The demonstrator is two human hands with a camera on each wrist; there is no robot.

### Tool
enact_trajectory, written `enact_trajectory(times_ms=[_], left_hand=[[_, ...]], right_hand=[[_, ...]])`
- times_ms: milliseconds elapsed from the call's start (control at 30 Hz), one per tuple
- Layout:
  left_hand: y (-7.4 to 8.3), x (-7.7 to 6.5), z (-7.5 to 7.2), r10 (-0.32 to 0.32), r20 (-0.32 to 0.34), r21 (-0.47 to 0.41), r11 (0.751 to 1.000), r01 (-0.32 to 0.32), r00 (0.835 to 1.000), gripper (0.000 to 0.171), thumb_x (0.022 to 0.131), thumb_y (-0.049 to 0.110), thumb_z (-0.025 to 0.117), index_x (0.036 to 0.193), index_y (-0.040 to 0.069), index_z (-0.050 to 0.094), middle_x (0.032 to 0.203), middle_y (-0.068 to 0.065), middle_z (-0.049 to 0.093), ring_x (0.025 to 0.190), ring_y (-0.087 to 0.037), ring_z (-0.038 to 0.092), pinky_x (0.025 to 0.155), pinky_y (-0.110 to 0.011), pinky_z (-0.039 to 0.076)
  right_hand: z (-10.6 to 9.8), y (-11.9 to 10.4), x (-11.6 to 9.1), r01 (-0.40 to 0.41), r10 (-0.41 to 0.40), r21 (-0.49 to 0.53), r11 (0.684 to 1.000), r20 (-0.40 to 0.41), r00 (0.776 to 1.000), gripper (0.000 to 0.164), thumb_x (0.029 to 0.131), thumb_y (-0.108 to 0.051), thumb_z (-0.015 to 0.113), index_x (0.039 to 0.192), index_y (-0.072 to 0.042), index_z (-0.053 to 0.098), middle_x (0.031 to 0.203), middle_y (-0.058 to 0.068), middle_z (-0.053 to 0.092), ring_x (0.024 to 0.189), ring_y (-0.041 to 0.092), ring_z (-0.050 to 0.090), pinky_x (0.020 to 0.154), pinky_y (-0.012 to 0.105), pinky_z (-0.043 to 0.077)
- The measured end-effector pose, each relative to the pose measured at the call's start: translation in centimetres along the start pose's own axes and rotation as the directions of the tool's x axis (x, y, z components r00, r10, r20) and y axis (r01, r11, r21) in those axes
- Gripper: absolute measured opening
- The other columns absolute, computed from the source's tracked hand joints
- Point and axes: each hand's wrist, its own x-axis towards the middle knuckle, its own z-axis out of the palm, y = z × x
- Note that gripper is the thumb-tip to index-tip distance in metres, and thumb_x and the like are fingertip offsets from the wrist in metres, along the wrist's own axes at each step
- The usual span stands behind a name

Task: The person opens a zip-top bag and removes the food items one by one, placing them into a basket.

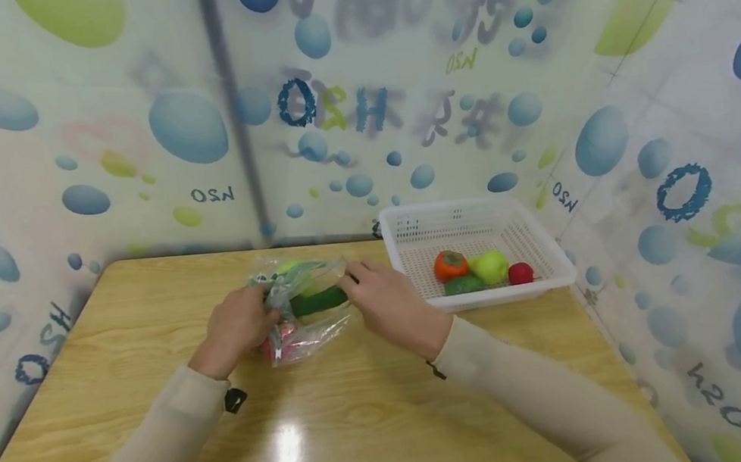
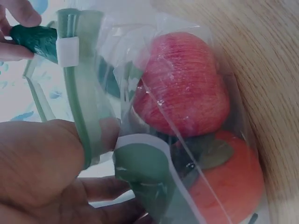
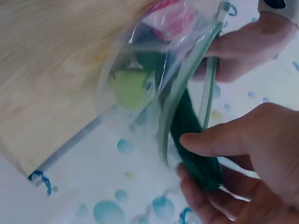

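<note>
My left hand (image 1: 240, 326) grips a clear zip bag (image 2: 105, 84) by its green-edged mouth, the thumb on one side of the strip. A white slider (image 2: 68, 51) sits on that strip. Between thumb and fingers, my right hand (image 1: 393, 305) holds one end of a dark green cucumber (image 3: 194, 140); its other end reaches through the open mouth into the bag. Inside show a red apple (image 2: 184, 84), an orange persimmon (image 2: 229, 182) with a leafy top, and a yellow-green fruit (image 3: 131, 88). Plastic glare blurs the rest of the contents.
At the back right of the wooden table (image 1: 366, 430) stands a white plastic basket (image 1: 508, 292). It holds a persimmon (image 1: 450, 265), a yellow-green fruit (image 1: 493, 267), a dark green item (image 1: 463, 284) and a small red one (image 1: 521, 272). A patterned wall (image 1: 311, 192) borders the table behind.
</note>
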Motion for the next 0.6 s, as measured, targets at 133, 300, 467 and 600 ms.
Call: enact_trajectory(times_ms=[133,300,467,600], left_hand=[[-0.2,-0.1,0.2,-0.022,0.006,-0.045,0.999,0.022,1.0,0.062,0.109,0.028,0.079,0.155,-0.01,0.063,0.126,-0.03,0.076,0.087,-0.03,0.069,0.069,-0.041,0.055],[0.0,-0.7,0.1,-0.034,-0.007,-0.02,0.999,0.034,0.999,0.082,0.106,0.045,0.084,0.162,-0.01,0.058,0.146,-0.041,0.066,0.12,-0.053,0.068,0.094,-0.068,0.059],[0.9,-2.2,-0.3,-0.099,0.005,-0.033,0.995,0.099,0.995,0.085,0.107,0.053,0.081,0.16,-0.009,0.055,0.159,-0.051,0.043,0.144,-0.072,0.039,0.1,-0.093,0.044],[1.5,-3.2,-0.4,-0.092,-0.014,-0.049,0.995,0.092,0.996,0.075,0.106,0.049,0.084,0.14,-0.012,0.058,0.143,-0.052,0.041,0.131,-0.067,0.038,0.088,-0.074,0.054]], right_hand=[[-0.1,1.8,-0.6,0.042,-0.04,0.016,0.999,-0.126,0.991,0.04,0.1,0.004,0.086,0.136,-0.013,0.08,0.137,0.005,0.08,0.127,0.027,0.072,0.106,0.041,0.064],[-0.1,4.5,-1.5,0.08,-0.081,-0.014,0.997,-0.24,0.967,0.04,0.102,0.005,0.084,0.136,-0.016,0.08,0.138,0.0,0.082,0.134,0.028,0.07,0.112,0.046,0.062],[0.1,7.0,-2.4,0.059,-0.054,0.005,0.998,-0.329,0.943,0.036,0.106,0.005,0.079,0.136,-0.014,0.078,0.135,0.005,0.084,0.129,0.031,0.071,0.109,0.05,0.061],[0.0,9.2,-3.2,-0.034,0.048,0.045,0.998,-0.341,0.939,0.035,0.105,0.003,0.082,0.137,-0.009,0.075,0.132,0.011,0.084,0.124,0.036,0.072,0.105,0.051,0.063]])
